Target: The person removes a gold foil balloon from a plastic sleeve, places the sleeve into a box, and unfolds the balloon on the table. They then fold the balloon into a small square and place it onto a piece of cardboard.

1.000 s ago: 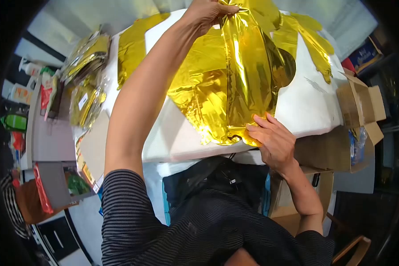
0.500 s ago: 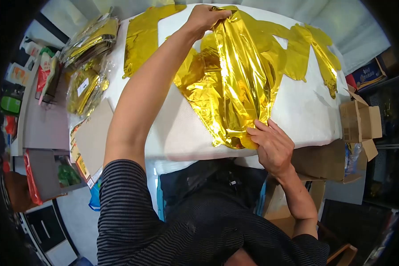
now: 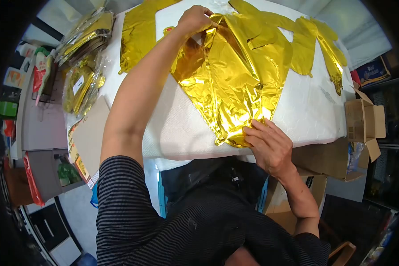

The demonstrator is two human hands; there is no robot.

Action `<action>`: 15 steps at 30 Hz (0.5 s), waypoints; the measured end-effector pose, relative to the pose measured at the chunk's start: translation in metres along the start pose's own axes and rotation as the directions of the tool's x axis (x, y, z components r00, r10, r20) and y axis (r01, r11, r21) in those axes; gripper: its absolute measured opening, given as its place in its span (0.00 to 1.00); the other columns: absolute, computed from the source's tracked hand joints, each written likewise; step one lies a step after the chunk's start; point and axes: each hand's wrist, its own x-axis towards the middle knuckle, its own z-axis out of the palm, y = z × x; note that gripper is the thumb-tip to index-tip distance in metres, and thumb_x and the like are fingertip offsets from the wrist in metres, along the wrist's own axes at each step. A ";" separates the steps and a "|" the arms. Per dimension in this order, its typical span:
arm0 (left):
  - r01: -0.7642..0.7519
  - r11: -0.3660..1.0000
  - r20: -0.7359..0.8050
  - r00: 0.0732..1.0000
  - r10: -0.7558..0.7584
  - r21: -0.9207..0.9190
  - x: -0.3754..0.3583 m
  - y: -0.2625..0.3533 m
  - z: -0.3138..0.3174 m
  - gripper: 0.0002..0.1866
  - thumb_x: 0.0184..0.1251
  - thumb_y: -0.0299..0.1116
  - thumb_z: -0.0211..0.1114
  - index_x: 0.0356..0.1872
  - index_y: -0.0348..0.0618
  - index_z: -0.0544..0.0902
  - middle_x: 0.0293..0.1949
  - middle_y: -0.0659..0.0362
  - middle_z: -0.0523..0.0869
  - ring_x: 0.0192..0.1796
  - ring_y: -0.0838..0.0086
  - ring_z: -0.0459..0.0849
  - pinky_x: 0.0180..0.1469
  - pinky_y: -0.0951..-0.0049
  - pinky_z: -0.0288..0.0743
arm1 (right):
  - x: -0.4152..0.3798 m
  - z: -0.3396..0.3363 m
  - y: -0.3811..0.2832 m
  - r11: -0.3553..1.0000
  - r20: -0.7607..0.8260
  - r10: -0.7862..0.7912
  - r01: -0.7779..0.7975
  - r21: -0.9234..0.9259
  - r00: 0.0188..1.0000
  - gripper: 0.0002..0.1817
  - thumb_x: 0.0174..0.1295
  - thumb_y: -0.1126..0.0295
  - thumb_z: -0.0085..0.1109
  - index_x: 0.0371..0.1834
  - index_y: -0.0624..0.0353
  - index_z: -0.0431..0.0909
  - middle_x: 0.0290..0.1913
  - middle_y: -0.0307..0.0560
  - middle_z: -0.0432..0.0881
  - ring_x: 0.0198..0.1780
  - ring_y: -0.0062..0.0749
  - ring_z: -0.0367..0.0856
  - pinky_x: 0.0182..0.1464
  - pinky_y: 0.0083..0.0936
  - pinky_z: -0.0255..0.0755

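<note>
A large flat gold foil balloon (image 3: 235, 75) lies crumpled on a white padded table (image 3: 181, 128). My left hand (image 3: 194, 20) is stretched far over the table and pinches the balloon's far edge. At the near table edge my right hand (image 3: 270, 146) grips the balloon's lower end, with the fingers closed on the foil. Between the two hands the foil is folded lengthwise. More gold foil shapes (image 3: 314, 44) lie flat on the table behind it, to the right, and another (image 3: 137, 31) to the left.
Packs of gold foil in clear bags (image 3: 82, 57) are stacked at the left. An open cardboard box (image 3: 363, 122) stands at the right table edge, with more cardboard (image 3: 323, 159) below it. A shelf with coloured packages (image 3: 35, 133) is at the far left.
My left hand has come down from a raised position towards the table, laying the foil flatter and spreading it. My right hand has stayed on the lower end.
</note>
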 end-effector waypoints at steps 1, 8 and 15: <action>-0.064 0.998 -0.055 0.996 0.065 0.015 -0.001 -0.003 0.003 0.18 0.54 0.35 0.83 0.44 0.35 0.92 0.36 0.51 0.93 0.38 0.66 0.90 0.45 0.66 0.82 | 0.000 0.000 0.000 1.000 0.004 0.004 -0.004 0.004 1.000 0.12 0.53 0.78 0.75 0.41 0.57 0.87 0.50 0.45 0.92 0.59 0.46 0.90 0.66 0.48 0.80; -0.069 0.996 0.077 0.994 0.073 -0.061 0.017 -0.009 0.002 0.21 0.56 0.36 0.80 0.48 0.32 0.91 0.39 0.46 0.93 0.42 0.61 0.92 0.48 0.59 0.83 | -0.002 0.000 0.000 1.000 0.009 -0.001 0.001 0.004 1.000 0.13 0.50 0.78 0.73 0.40 0.58 0.87 0.52 0.46 0.91 0.59 0.47 0.89 0.66 0.48 0.80; -0.083 0.971 0.148 0.982 0.118 -0.224 0.016 0.011 -0.019 0.22 0.64 0.49 0.77 0.35 0.35 0.91 0.28 0.58 0.89 0.28 0.73 0.83 0.32 0.69 0.76 | -0.005 0.003 0.000 1.000 0.002 -0.002 0.002 0.004 1.000 0.12 0.49 0.79 0.73 0.38 0.58 0.86 0.54 0.46 0.91 0.60 0.46 0.88 0.66 0.47 0.81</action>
